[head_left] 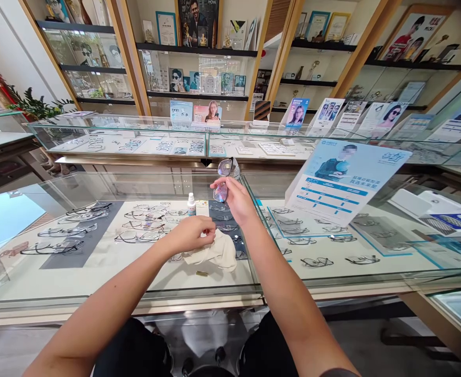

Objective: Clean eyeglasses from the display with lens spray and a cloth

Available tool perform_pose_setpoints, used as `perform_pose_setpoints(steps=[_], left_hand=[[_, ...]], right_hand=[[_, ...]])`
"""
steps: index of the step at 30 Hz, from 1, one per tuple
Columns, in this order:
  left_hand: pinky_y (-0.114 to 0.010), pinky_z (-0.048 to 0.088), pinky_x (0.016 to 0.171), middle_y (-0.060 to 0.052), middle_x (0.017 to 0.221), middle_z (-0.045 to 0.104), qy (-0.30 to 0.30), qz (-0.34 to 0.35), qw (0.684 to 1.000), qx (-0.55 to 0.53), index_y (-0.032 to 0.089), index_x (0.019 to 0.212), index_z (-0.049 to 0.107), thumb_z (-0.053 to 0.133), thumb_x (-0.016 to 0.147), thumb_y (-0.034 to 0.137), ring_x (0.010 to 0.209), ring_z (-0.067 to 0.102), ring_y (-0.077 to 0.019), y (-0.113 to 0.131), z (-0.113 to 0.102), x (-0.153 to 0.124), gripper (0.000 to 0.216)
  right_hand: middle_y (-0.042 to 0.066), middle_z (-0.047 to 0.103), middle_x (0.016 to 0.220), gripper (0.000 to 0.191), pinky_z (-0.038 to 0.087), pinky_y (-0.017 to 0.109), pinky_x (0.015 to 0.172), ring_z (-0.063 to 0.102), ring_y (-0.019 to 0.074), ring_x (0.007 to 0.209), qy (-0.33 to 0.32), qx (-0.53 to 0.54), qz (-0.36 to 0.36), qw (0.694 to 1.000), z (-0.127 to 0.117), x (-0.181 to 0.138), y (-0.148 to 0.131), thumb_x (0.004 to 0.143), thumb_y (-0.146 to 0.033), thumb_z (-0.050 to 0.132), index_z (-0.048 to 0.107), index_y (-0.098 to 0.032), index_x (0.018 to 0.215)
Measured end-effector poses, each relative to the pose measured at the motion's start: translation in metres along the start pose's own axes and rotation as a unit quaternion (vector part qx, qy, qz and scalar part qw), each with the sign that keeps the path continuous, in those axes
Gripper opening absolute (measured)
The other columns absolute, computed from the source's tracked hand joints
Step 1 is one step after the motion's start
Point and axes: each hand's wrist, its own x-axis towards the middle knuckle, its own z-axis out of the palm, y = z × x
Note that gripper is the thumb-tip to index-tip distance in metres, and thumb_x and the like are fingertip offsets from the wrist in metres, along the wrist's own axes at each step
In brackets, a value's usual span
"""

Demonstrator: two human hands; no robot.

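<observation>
Cream cloth point(220, 254), crumpled, on the glass display counter point(136, 297) in front of you. Your right hand point(236, 201) is up past the cloth's far side, fingertips closed in a pinch on a pair of eyeglasses point(225, 167), turned on end, one lens above the other. Your left hand point(195, 233) is at the cloth's left edge, fingers curled in, nearly closed; can't tell if it grips a fold. White bottle point(191, 204) upright just beyond the cloth. Small gold-coloured piece point(201, 273) on your side of the cloth, near it. Display frames point(142, 225) in rows left of the cloth, under the glass. Blue-and-white leaflet stand point(335, 180) right of the cloth, well apart.
</observation>
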Motion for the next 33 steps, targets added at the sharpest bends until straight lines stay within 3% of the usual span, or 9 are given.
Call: perform_pose_setpoints(steps=[2,5,11,17,24,27,33], left_hand=[[-0.034,0.033,0.066,-0.002,0.077,0.070,-0.022,-0.049,0.998,0.024,0.025,0.077,0.061,0.066,0.094,0.040,0.069,0.058,-0.0218,-0.002,0.001,-0.002,0.023],[-0.034,0.027,0.061,-0.001,0.067,0.067,-0.060,-0.111,0.991,0.054,0.026,0.074,0.059,0.083,0.079,0.051,0.060,0.051,-0.0214,-0.006,0.002,-0.005,0.034],[-0.034,0.027,0.059,0.000,0.062,0.065,-0.060,-0.111,0.992,0.006,0.026,0.063,0.057,0.067,0.072,0.022,0.057,0.048,-0.0195,-0.007,0.002,-0.007,0.014],[-0.031,0.033,0.062,0.002,0.066,0.052,0.038,-0.130,0.973,-0.186,0.024,0.068,0.051,0.059,0.083,0.035,0.065,0.046,-0.0185,-0.009,-0.011,0.002,0.020],[-0.030,0.025,0.057,0.003,0.066,0.038,0.158,-0.168,0.869,-0.439,0.024,0.074,0.047,0.065,0.082,0.044,0.058,0.034,-0.0148,-0.013,-0.027,0.005,0.029],[-0.029,0.027,0.057,0.002,0.068,0.036,0.203,-0.158,0.838,-0.481,0.024,0.074,0.045,0.068,0.079,0.047,0.060,0.034,-0.0146,-0.011,-0.030,0.006,0.033],[-0.026,0.029,0.057,0.004,0.067,0.035,0.239,-0.135,0.818,-0.505,0.024,0.078,0.045,0.074,0.077,0.047,0.060,0.033,-0.0131,-0.006,-0.033,0.007,0.038]], right_hand=[[0.005,0.080,0.102,0.042,0.051,0.032,0.079,0.066,0.0187,0.089,-0.003,0.005,0.002,1.000,0.000,0.000,0.000,0.094,-0.066,0.074,0.079,-0.025,0.099],[0.005,0.081,0.102,0.042,0.051,0.032,0.078,0.066,0.0187,0.088,-0.006,0.012,0.005,1.000,0.001,-0.001,0.000,0.094,-0.066,0.075,0.079,-0.025,0.099],[0.005,0.081,0.102,0.044,0.052,0.033,0.078,0.067,0.0191,0.088,-0.004,0.001,0.006,1.000,0.000,-0.001,0.000,0.093,-0.069,0.075,0.079,-0.025,0.099],[0.005,0.080,0.100,0.042,0.052,0.034,0.081,0.067,0.0212,0.092,-0.010,-0.002,0.002,1.000,-0.002,-0.001,0.001,0.094,-0.068,0.074,0.079,-0.026,0.098],[0.005,0.082,0.106,0.041,0.055,0.037,0.094,0.071,0.0236,0.102,-0.052,0.015,0.015,0.998,0.001,-0.004,-0.002,0.093,-0.066,0.076,0.082,-0.026,0.096],[0.006,0.083,0.111,0.040,0.056,0.038,0.098,0.072,0.0259,0.112,-0.065,0.017,0.029,0.997,0.004,-0.005,0.000,0.091,-0.066,0.078,0.083,-0.026,0.094],[0.005,0.081,0.129,0.039,0.055,0.035,0.098,0.071,0.0271,0.124,-0.065,0.029,0.055,0.996,0.006,-0.006,0.003,0.085,-0.064,0.084,0.085,-0.026,0.091]])
